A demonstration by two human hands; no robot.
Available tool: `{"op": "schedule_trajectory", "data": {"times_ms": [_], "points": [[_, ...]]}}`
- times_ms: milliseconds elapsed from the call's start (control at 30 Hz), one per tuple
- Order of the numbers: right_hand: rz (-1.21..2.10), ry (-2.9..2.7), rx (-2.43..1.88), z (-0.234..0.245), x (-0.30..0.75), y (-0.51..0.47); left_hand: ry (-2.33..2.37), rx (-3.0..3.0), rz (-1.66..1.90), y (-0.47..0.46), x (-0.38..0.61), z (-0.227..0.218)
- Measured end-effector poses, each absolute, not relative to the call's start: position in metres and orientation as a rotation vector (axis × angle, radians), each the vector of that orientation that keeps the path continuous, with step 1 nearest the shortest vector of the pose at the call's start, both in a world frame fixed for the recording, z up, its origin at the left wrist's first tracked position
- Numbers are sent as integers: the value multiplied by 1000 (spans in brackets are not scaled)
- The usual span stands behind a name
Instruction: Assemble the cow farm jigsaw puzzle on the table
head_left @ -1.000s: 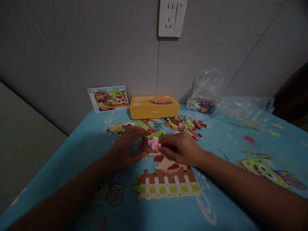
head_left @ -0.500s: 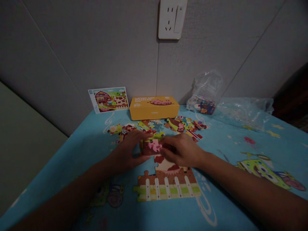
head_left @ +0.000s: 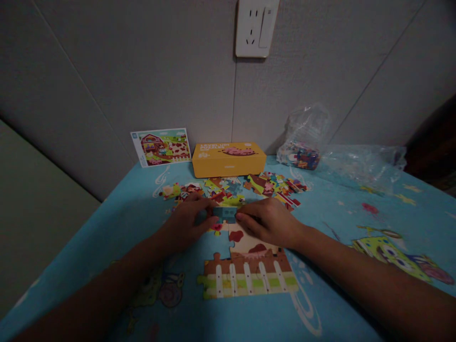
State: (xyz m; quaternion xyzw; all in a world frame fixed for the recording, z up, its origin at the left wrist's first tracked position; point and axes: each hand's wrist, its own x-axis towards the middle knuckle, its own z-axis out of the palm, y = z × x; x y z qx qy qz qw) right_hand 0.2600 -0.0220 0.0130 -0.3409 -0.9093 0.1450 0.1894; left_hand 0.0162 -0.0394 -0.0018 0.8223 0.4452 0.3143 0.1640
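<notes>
Both hands meet over one puzzle piece (head_left: 225, 214), turned so its bluish-grey back faces me. My left hand (head_left: 188, 222) pinches its left side and my right hand (head_left: 269, 222) pinches its right side. The piece is held just above the top edge of a joined puzzle section (head_left: 247, 270) showing a cow and a white fence, which lies flat on the blue cartoon tablecloth (head_left: 338, 294). Loose puzzle pieces (head_left: 263, 185) are scattered just beyond my fingers.
A yellow puzzle box (head_left: 228, 159) stands against the wall, with a farm picture card (head_left: 161, 146) leaning to its left. Clear plastic bags (head_left: 306, 142), one holding more pieces, lie at the back right. A wall socket (head_left: 257, 27) is above. The table's left edge drops away.
The piece showed its pink and brown printed face before; now it is tipped over with its plain back toward me and sits slightly lower. Both hands stayed around it.
</notes>
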Motion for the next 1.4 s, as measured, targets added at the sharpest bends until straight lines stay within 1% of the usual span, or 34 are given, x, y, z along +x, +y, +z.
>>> {"op": "schedule_trajectory", "data": {"times_ms": [267,467,633,700,800,867,933,1067,1133,1200,1267,1400], "points": [[615,-2290,-997,5,258,-20,1011,2378,1189,-37,16,0],[637,-2304,-922,7,257,-20,996,2339,1205,-36,14,-5],[704,-2327,-931,7,256,-21,1034,2346,1162,-39,17,3],[713,-2328,-865,7,254,-22,1018,2354,1147,-41,19,6],[680,-2335,-744,8,251,-23,968,2382,1146,-43,21,7],[624,-2316,-786,9,252,-22,990,2389,1178,-42,20,7],[533,-2249,-958,8,257,-18,1161,2363,1201,-38,16,7],[415,-1918,-1449,5,277,4,1854,2142,1207,-26,2,7],[398,-1746,-1642,5,286,15,2207,1962,1071,-21,-4,6],[377,-1626,-1801,7,294,23,2435,1794,854,-17,-8,4],[356,-1564,-1924,10,297,27,2501,1721,691,-16,-10,2],[340,-1513,-2045,15,300,29,2498,1713,582,-15,-13,1]]}}
